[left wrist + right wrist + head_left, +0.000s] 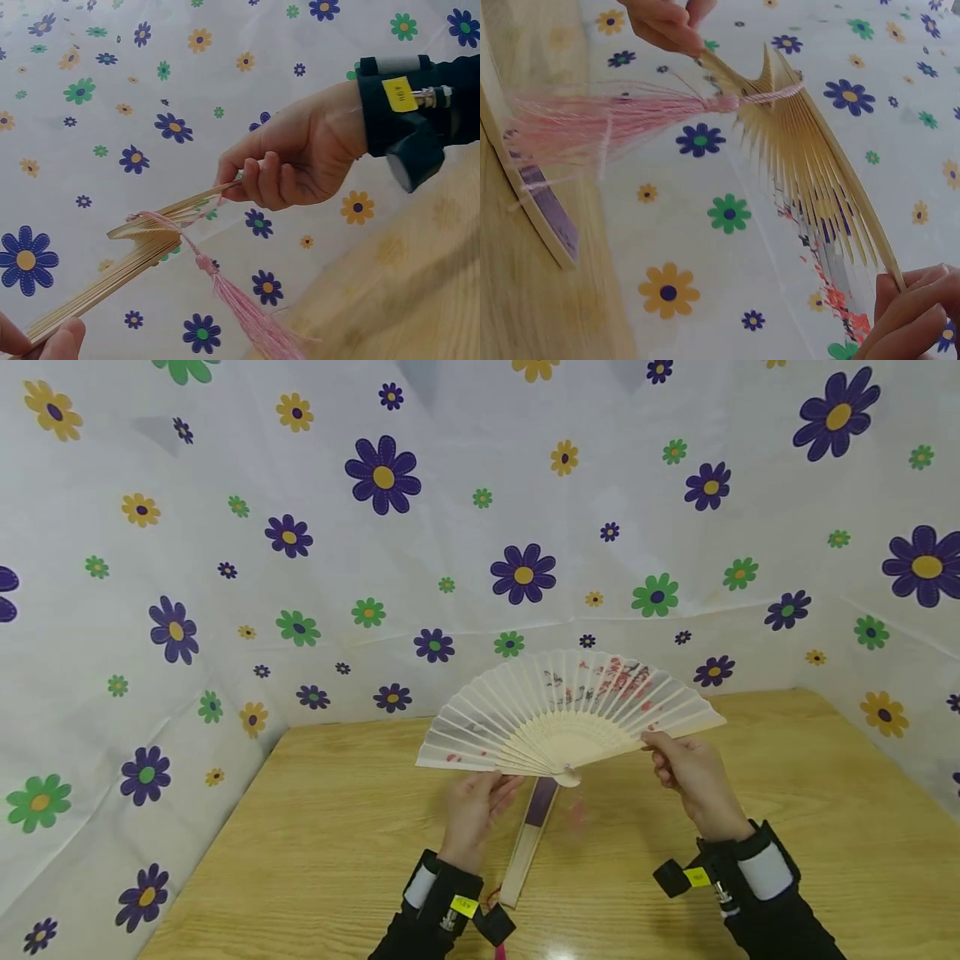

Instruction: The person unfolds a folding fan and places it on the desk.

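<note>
Hands [474,817] [696,781] pinch a sheer, pleated, pale-ribbed fan [573,735].

white sheet printed with purple, green and yellow flowers [450,539] behind a yellow-brown wood-grain table [300,860]
a folded pale wooden fan with a purple section [527,843] lies on the tabletop.

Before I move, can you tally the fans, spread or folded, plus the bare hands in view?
Spread white fan with pale slender ribs: 1
Folded pale fan with a purple section: 1
Bare hands, left hand and right hand: 2
Total: 4
</note>
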{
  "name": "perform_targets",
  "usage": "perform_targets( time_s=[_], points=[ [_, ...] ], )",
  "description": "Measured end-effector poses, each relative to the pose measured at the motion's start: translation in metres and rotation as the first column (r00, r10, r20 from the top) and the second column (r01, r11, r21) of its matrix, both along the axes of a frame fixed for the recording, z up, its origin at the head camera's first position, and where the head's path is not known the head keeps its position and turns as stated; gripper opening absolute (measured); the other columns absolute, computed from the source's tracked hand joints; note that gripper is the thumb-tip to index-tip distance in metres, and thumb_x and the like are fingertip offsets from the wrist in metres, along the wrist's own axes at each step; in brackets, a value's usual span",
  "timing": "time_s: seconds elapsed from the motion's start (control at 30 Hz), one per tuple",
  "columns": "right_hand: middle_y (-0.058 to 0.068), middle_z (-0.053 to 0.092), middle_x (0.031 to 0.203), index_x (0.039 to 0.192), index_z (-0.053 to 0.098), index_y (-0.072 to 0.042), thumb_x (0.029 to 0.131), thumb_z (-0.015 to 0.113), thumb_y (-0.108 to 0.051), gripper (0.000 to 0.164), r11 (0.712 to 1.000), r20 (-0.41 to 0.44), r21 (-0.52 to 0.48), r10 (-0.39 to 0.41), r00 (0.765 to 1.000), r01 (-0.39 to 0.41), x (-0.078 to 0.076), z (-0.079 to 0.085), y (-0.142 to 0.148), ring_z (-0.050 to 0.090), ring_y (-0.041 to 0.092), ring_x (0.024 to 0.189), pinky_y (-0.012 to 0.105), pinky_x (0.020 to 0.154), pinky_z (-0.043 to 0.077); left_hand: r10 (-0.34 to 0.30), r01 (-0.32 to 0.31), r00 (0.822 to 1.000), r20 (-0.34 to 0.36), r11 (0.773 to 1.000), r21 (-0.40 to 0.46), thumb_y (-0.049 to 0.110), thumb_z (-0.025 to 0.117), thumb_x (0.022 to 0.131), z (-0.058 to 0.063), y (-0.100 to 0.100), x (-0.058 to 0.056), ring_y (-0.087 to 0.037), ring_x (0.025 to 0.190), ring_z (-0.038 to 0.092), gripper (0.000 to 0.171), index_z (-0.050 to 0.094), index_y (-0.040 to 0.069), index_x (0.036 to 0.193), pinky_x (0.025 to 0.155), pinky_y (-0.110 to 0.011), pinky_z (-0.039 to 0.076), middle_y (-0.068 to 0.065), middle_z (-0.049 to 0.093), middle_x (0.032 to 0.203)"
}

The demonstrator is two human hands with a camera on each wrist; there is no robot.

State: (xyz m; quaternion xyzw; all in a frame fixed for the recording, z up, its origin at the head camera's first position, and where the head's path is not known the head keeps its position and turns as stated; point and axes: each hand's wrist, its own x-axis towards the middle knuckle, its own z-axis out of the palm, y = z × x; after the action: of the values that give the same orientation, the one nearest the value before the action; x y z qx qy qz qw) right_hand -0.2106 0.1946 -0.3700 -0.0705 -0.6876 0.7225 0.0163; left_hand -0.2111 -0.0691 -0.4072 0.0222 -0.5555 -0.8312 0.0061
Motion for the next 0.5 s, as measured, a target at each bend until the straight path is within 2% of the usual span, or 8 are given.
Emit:
perform_targets(
  time_s=[0.1,0.23,0.37,0.43,0.5],
  points=[
    [-0.016,0.051,0.058,0.065,0.068,-0.028,0.104,0.058,-0.023,0.040,0.999,0.001,0.039,0.021,1.000,-0.021,-0.001,0.004,0.021,0.045,-0.002,0.054,0.013,0.051,0.042,-0.023,0.023,0.999,0.039,1.000,0.001,0.003,0.045,0.104,-0.003,0.019,0.001,0.000,0.079,0.073,0.028,0.059,-0.019,0.113,0.072,-0.012,0.058,0.004,0.072,0.081],
    [-0.016,0.053,0.061,0.069,0.069,-0.030,0.106,0.056,-0.025,0.040,0.994,0.031,0.089,0.068,0.997,-0.070,-0.003,0.007,0.061,0.048,-0.003,0.055,0.012,0.051,0.043,-0.046,0.046,0.996,0.079,0.999,0.006,0.003,0.048,0.103,-0.002,0.054,-0.004,-0.006,0.085,0.074,0.027,0.062,-0.019,0.111,0.076,-0.015,0.059,-0.004,0.075,0.086],
    [-0.017,0.054,0.064,0.073,0.068,-0.029,0.108,0.051,-0.028,0.039,0.984,0.105,0.124,0.111,0.988,-0.124,-0.003,-0.001,0.107,0.049,-0.003,0.058,0.012,0.052,0.044,-0.057,0.065,0.993,0.101,0.995,-0.081,0.000,0.049,0.101,0.001,0.096,-0.014,-0.017,0.089,0.078,0.025,0.066,-0.019,0.104,0.079,-0.021,0.062,-0.026,0.076,0.097],
    [-0.016,0.054,0.065,0.074,0.067,-0.029,0.109,0.049,-0.032,0.039,0.983,0.169,0.123,0.117,0.979,-0.139,-0.002,-0.008,0.131,0.049,-0.002,0.059,0.012,0.054,0.045,-0.064,0.079,0.990,0.128,0.990,-0.119,-0.001,0.050,0.100,0.000,0.118,-0.018,-0.024,0.093,0.078,0.025,0.067,-0.018,0.102,0.079,-0.024,0.063,-0.031,0.074,0.103],
    [-0.017,0.055,0.064,0.074,0.066,-0.030,0.109,0.048,-0.033,0.040,0.983,0.231,0.128,0.102,0.968,-0.134,0.000,-0.016,0.152,0.051,-0.003,0.059,0.012,0.055,0.046,-0.059,0.084,0.984,0.170,0.986,-0.142,-0.002,0.052,0.098,-0.003,0.139,-0.019,-0.029,0.095,0.078,0.023,0.069,-0.017,0.100,0.078,-0.026,0.063,-0.031,0.075,0.101]
  ],
)
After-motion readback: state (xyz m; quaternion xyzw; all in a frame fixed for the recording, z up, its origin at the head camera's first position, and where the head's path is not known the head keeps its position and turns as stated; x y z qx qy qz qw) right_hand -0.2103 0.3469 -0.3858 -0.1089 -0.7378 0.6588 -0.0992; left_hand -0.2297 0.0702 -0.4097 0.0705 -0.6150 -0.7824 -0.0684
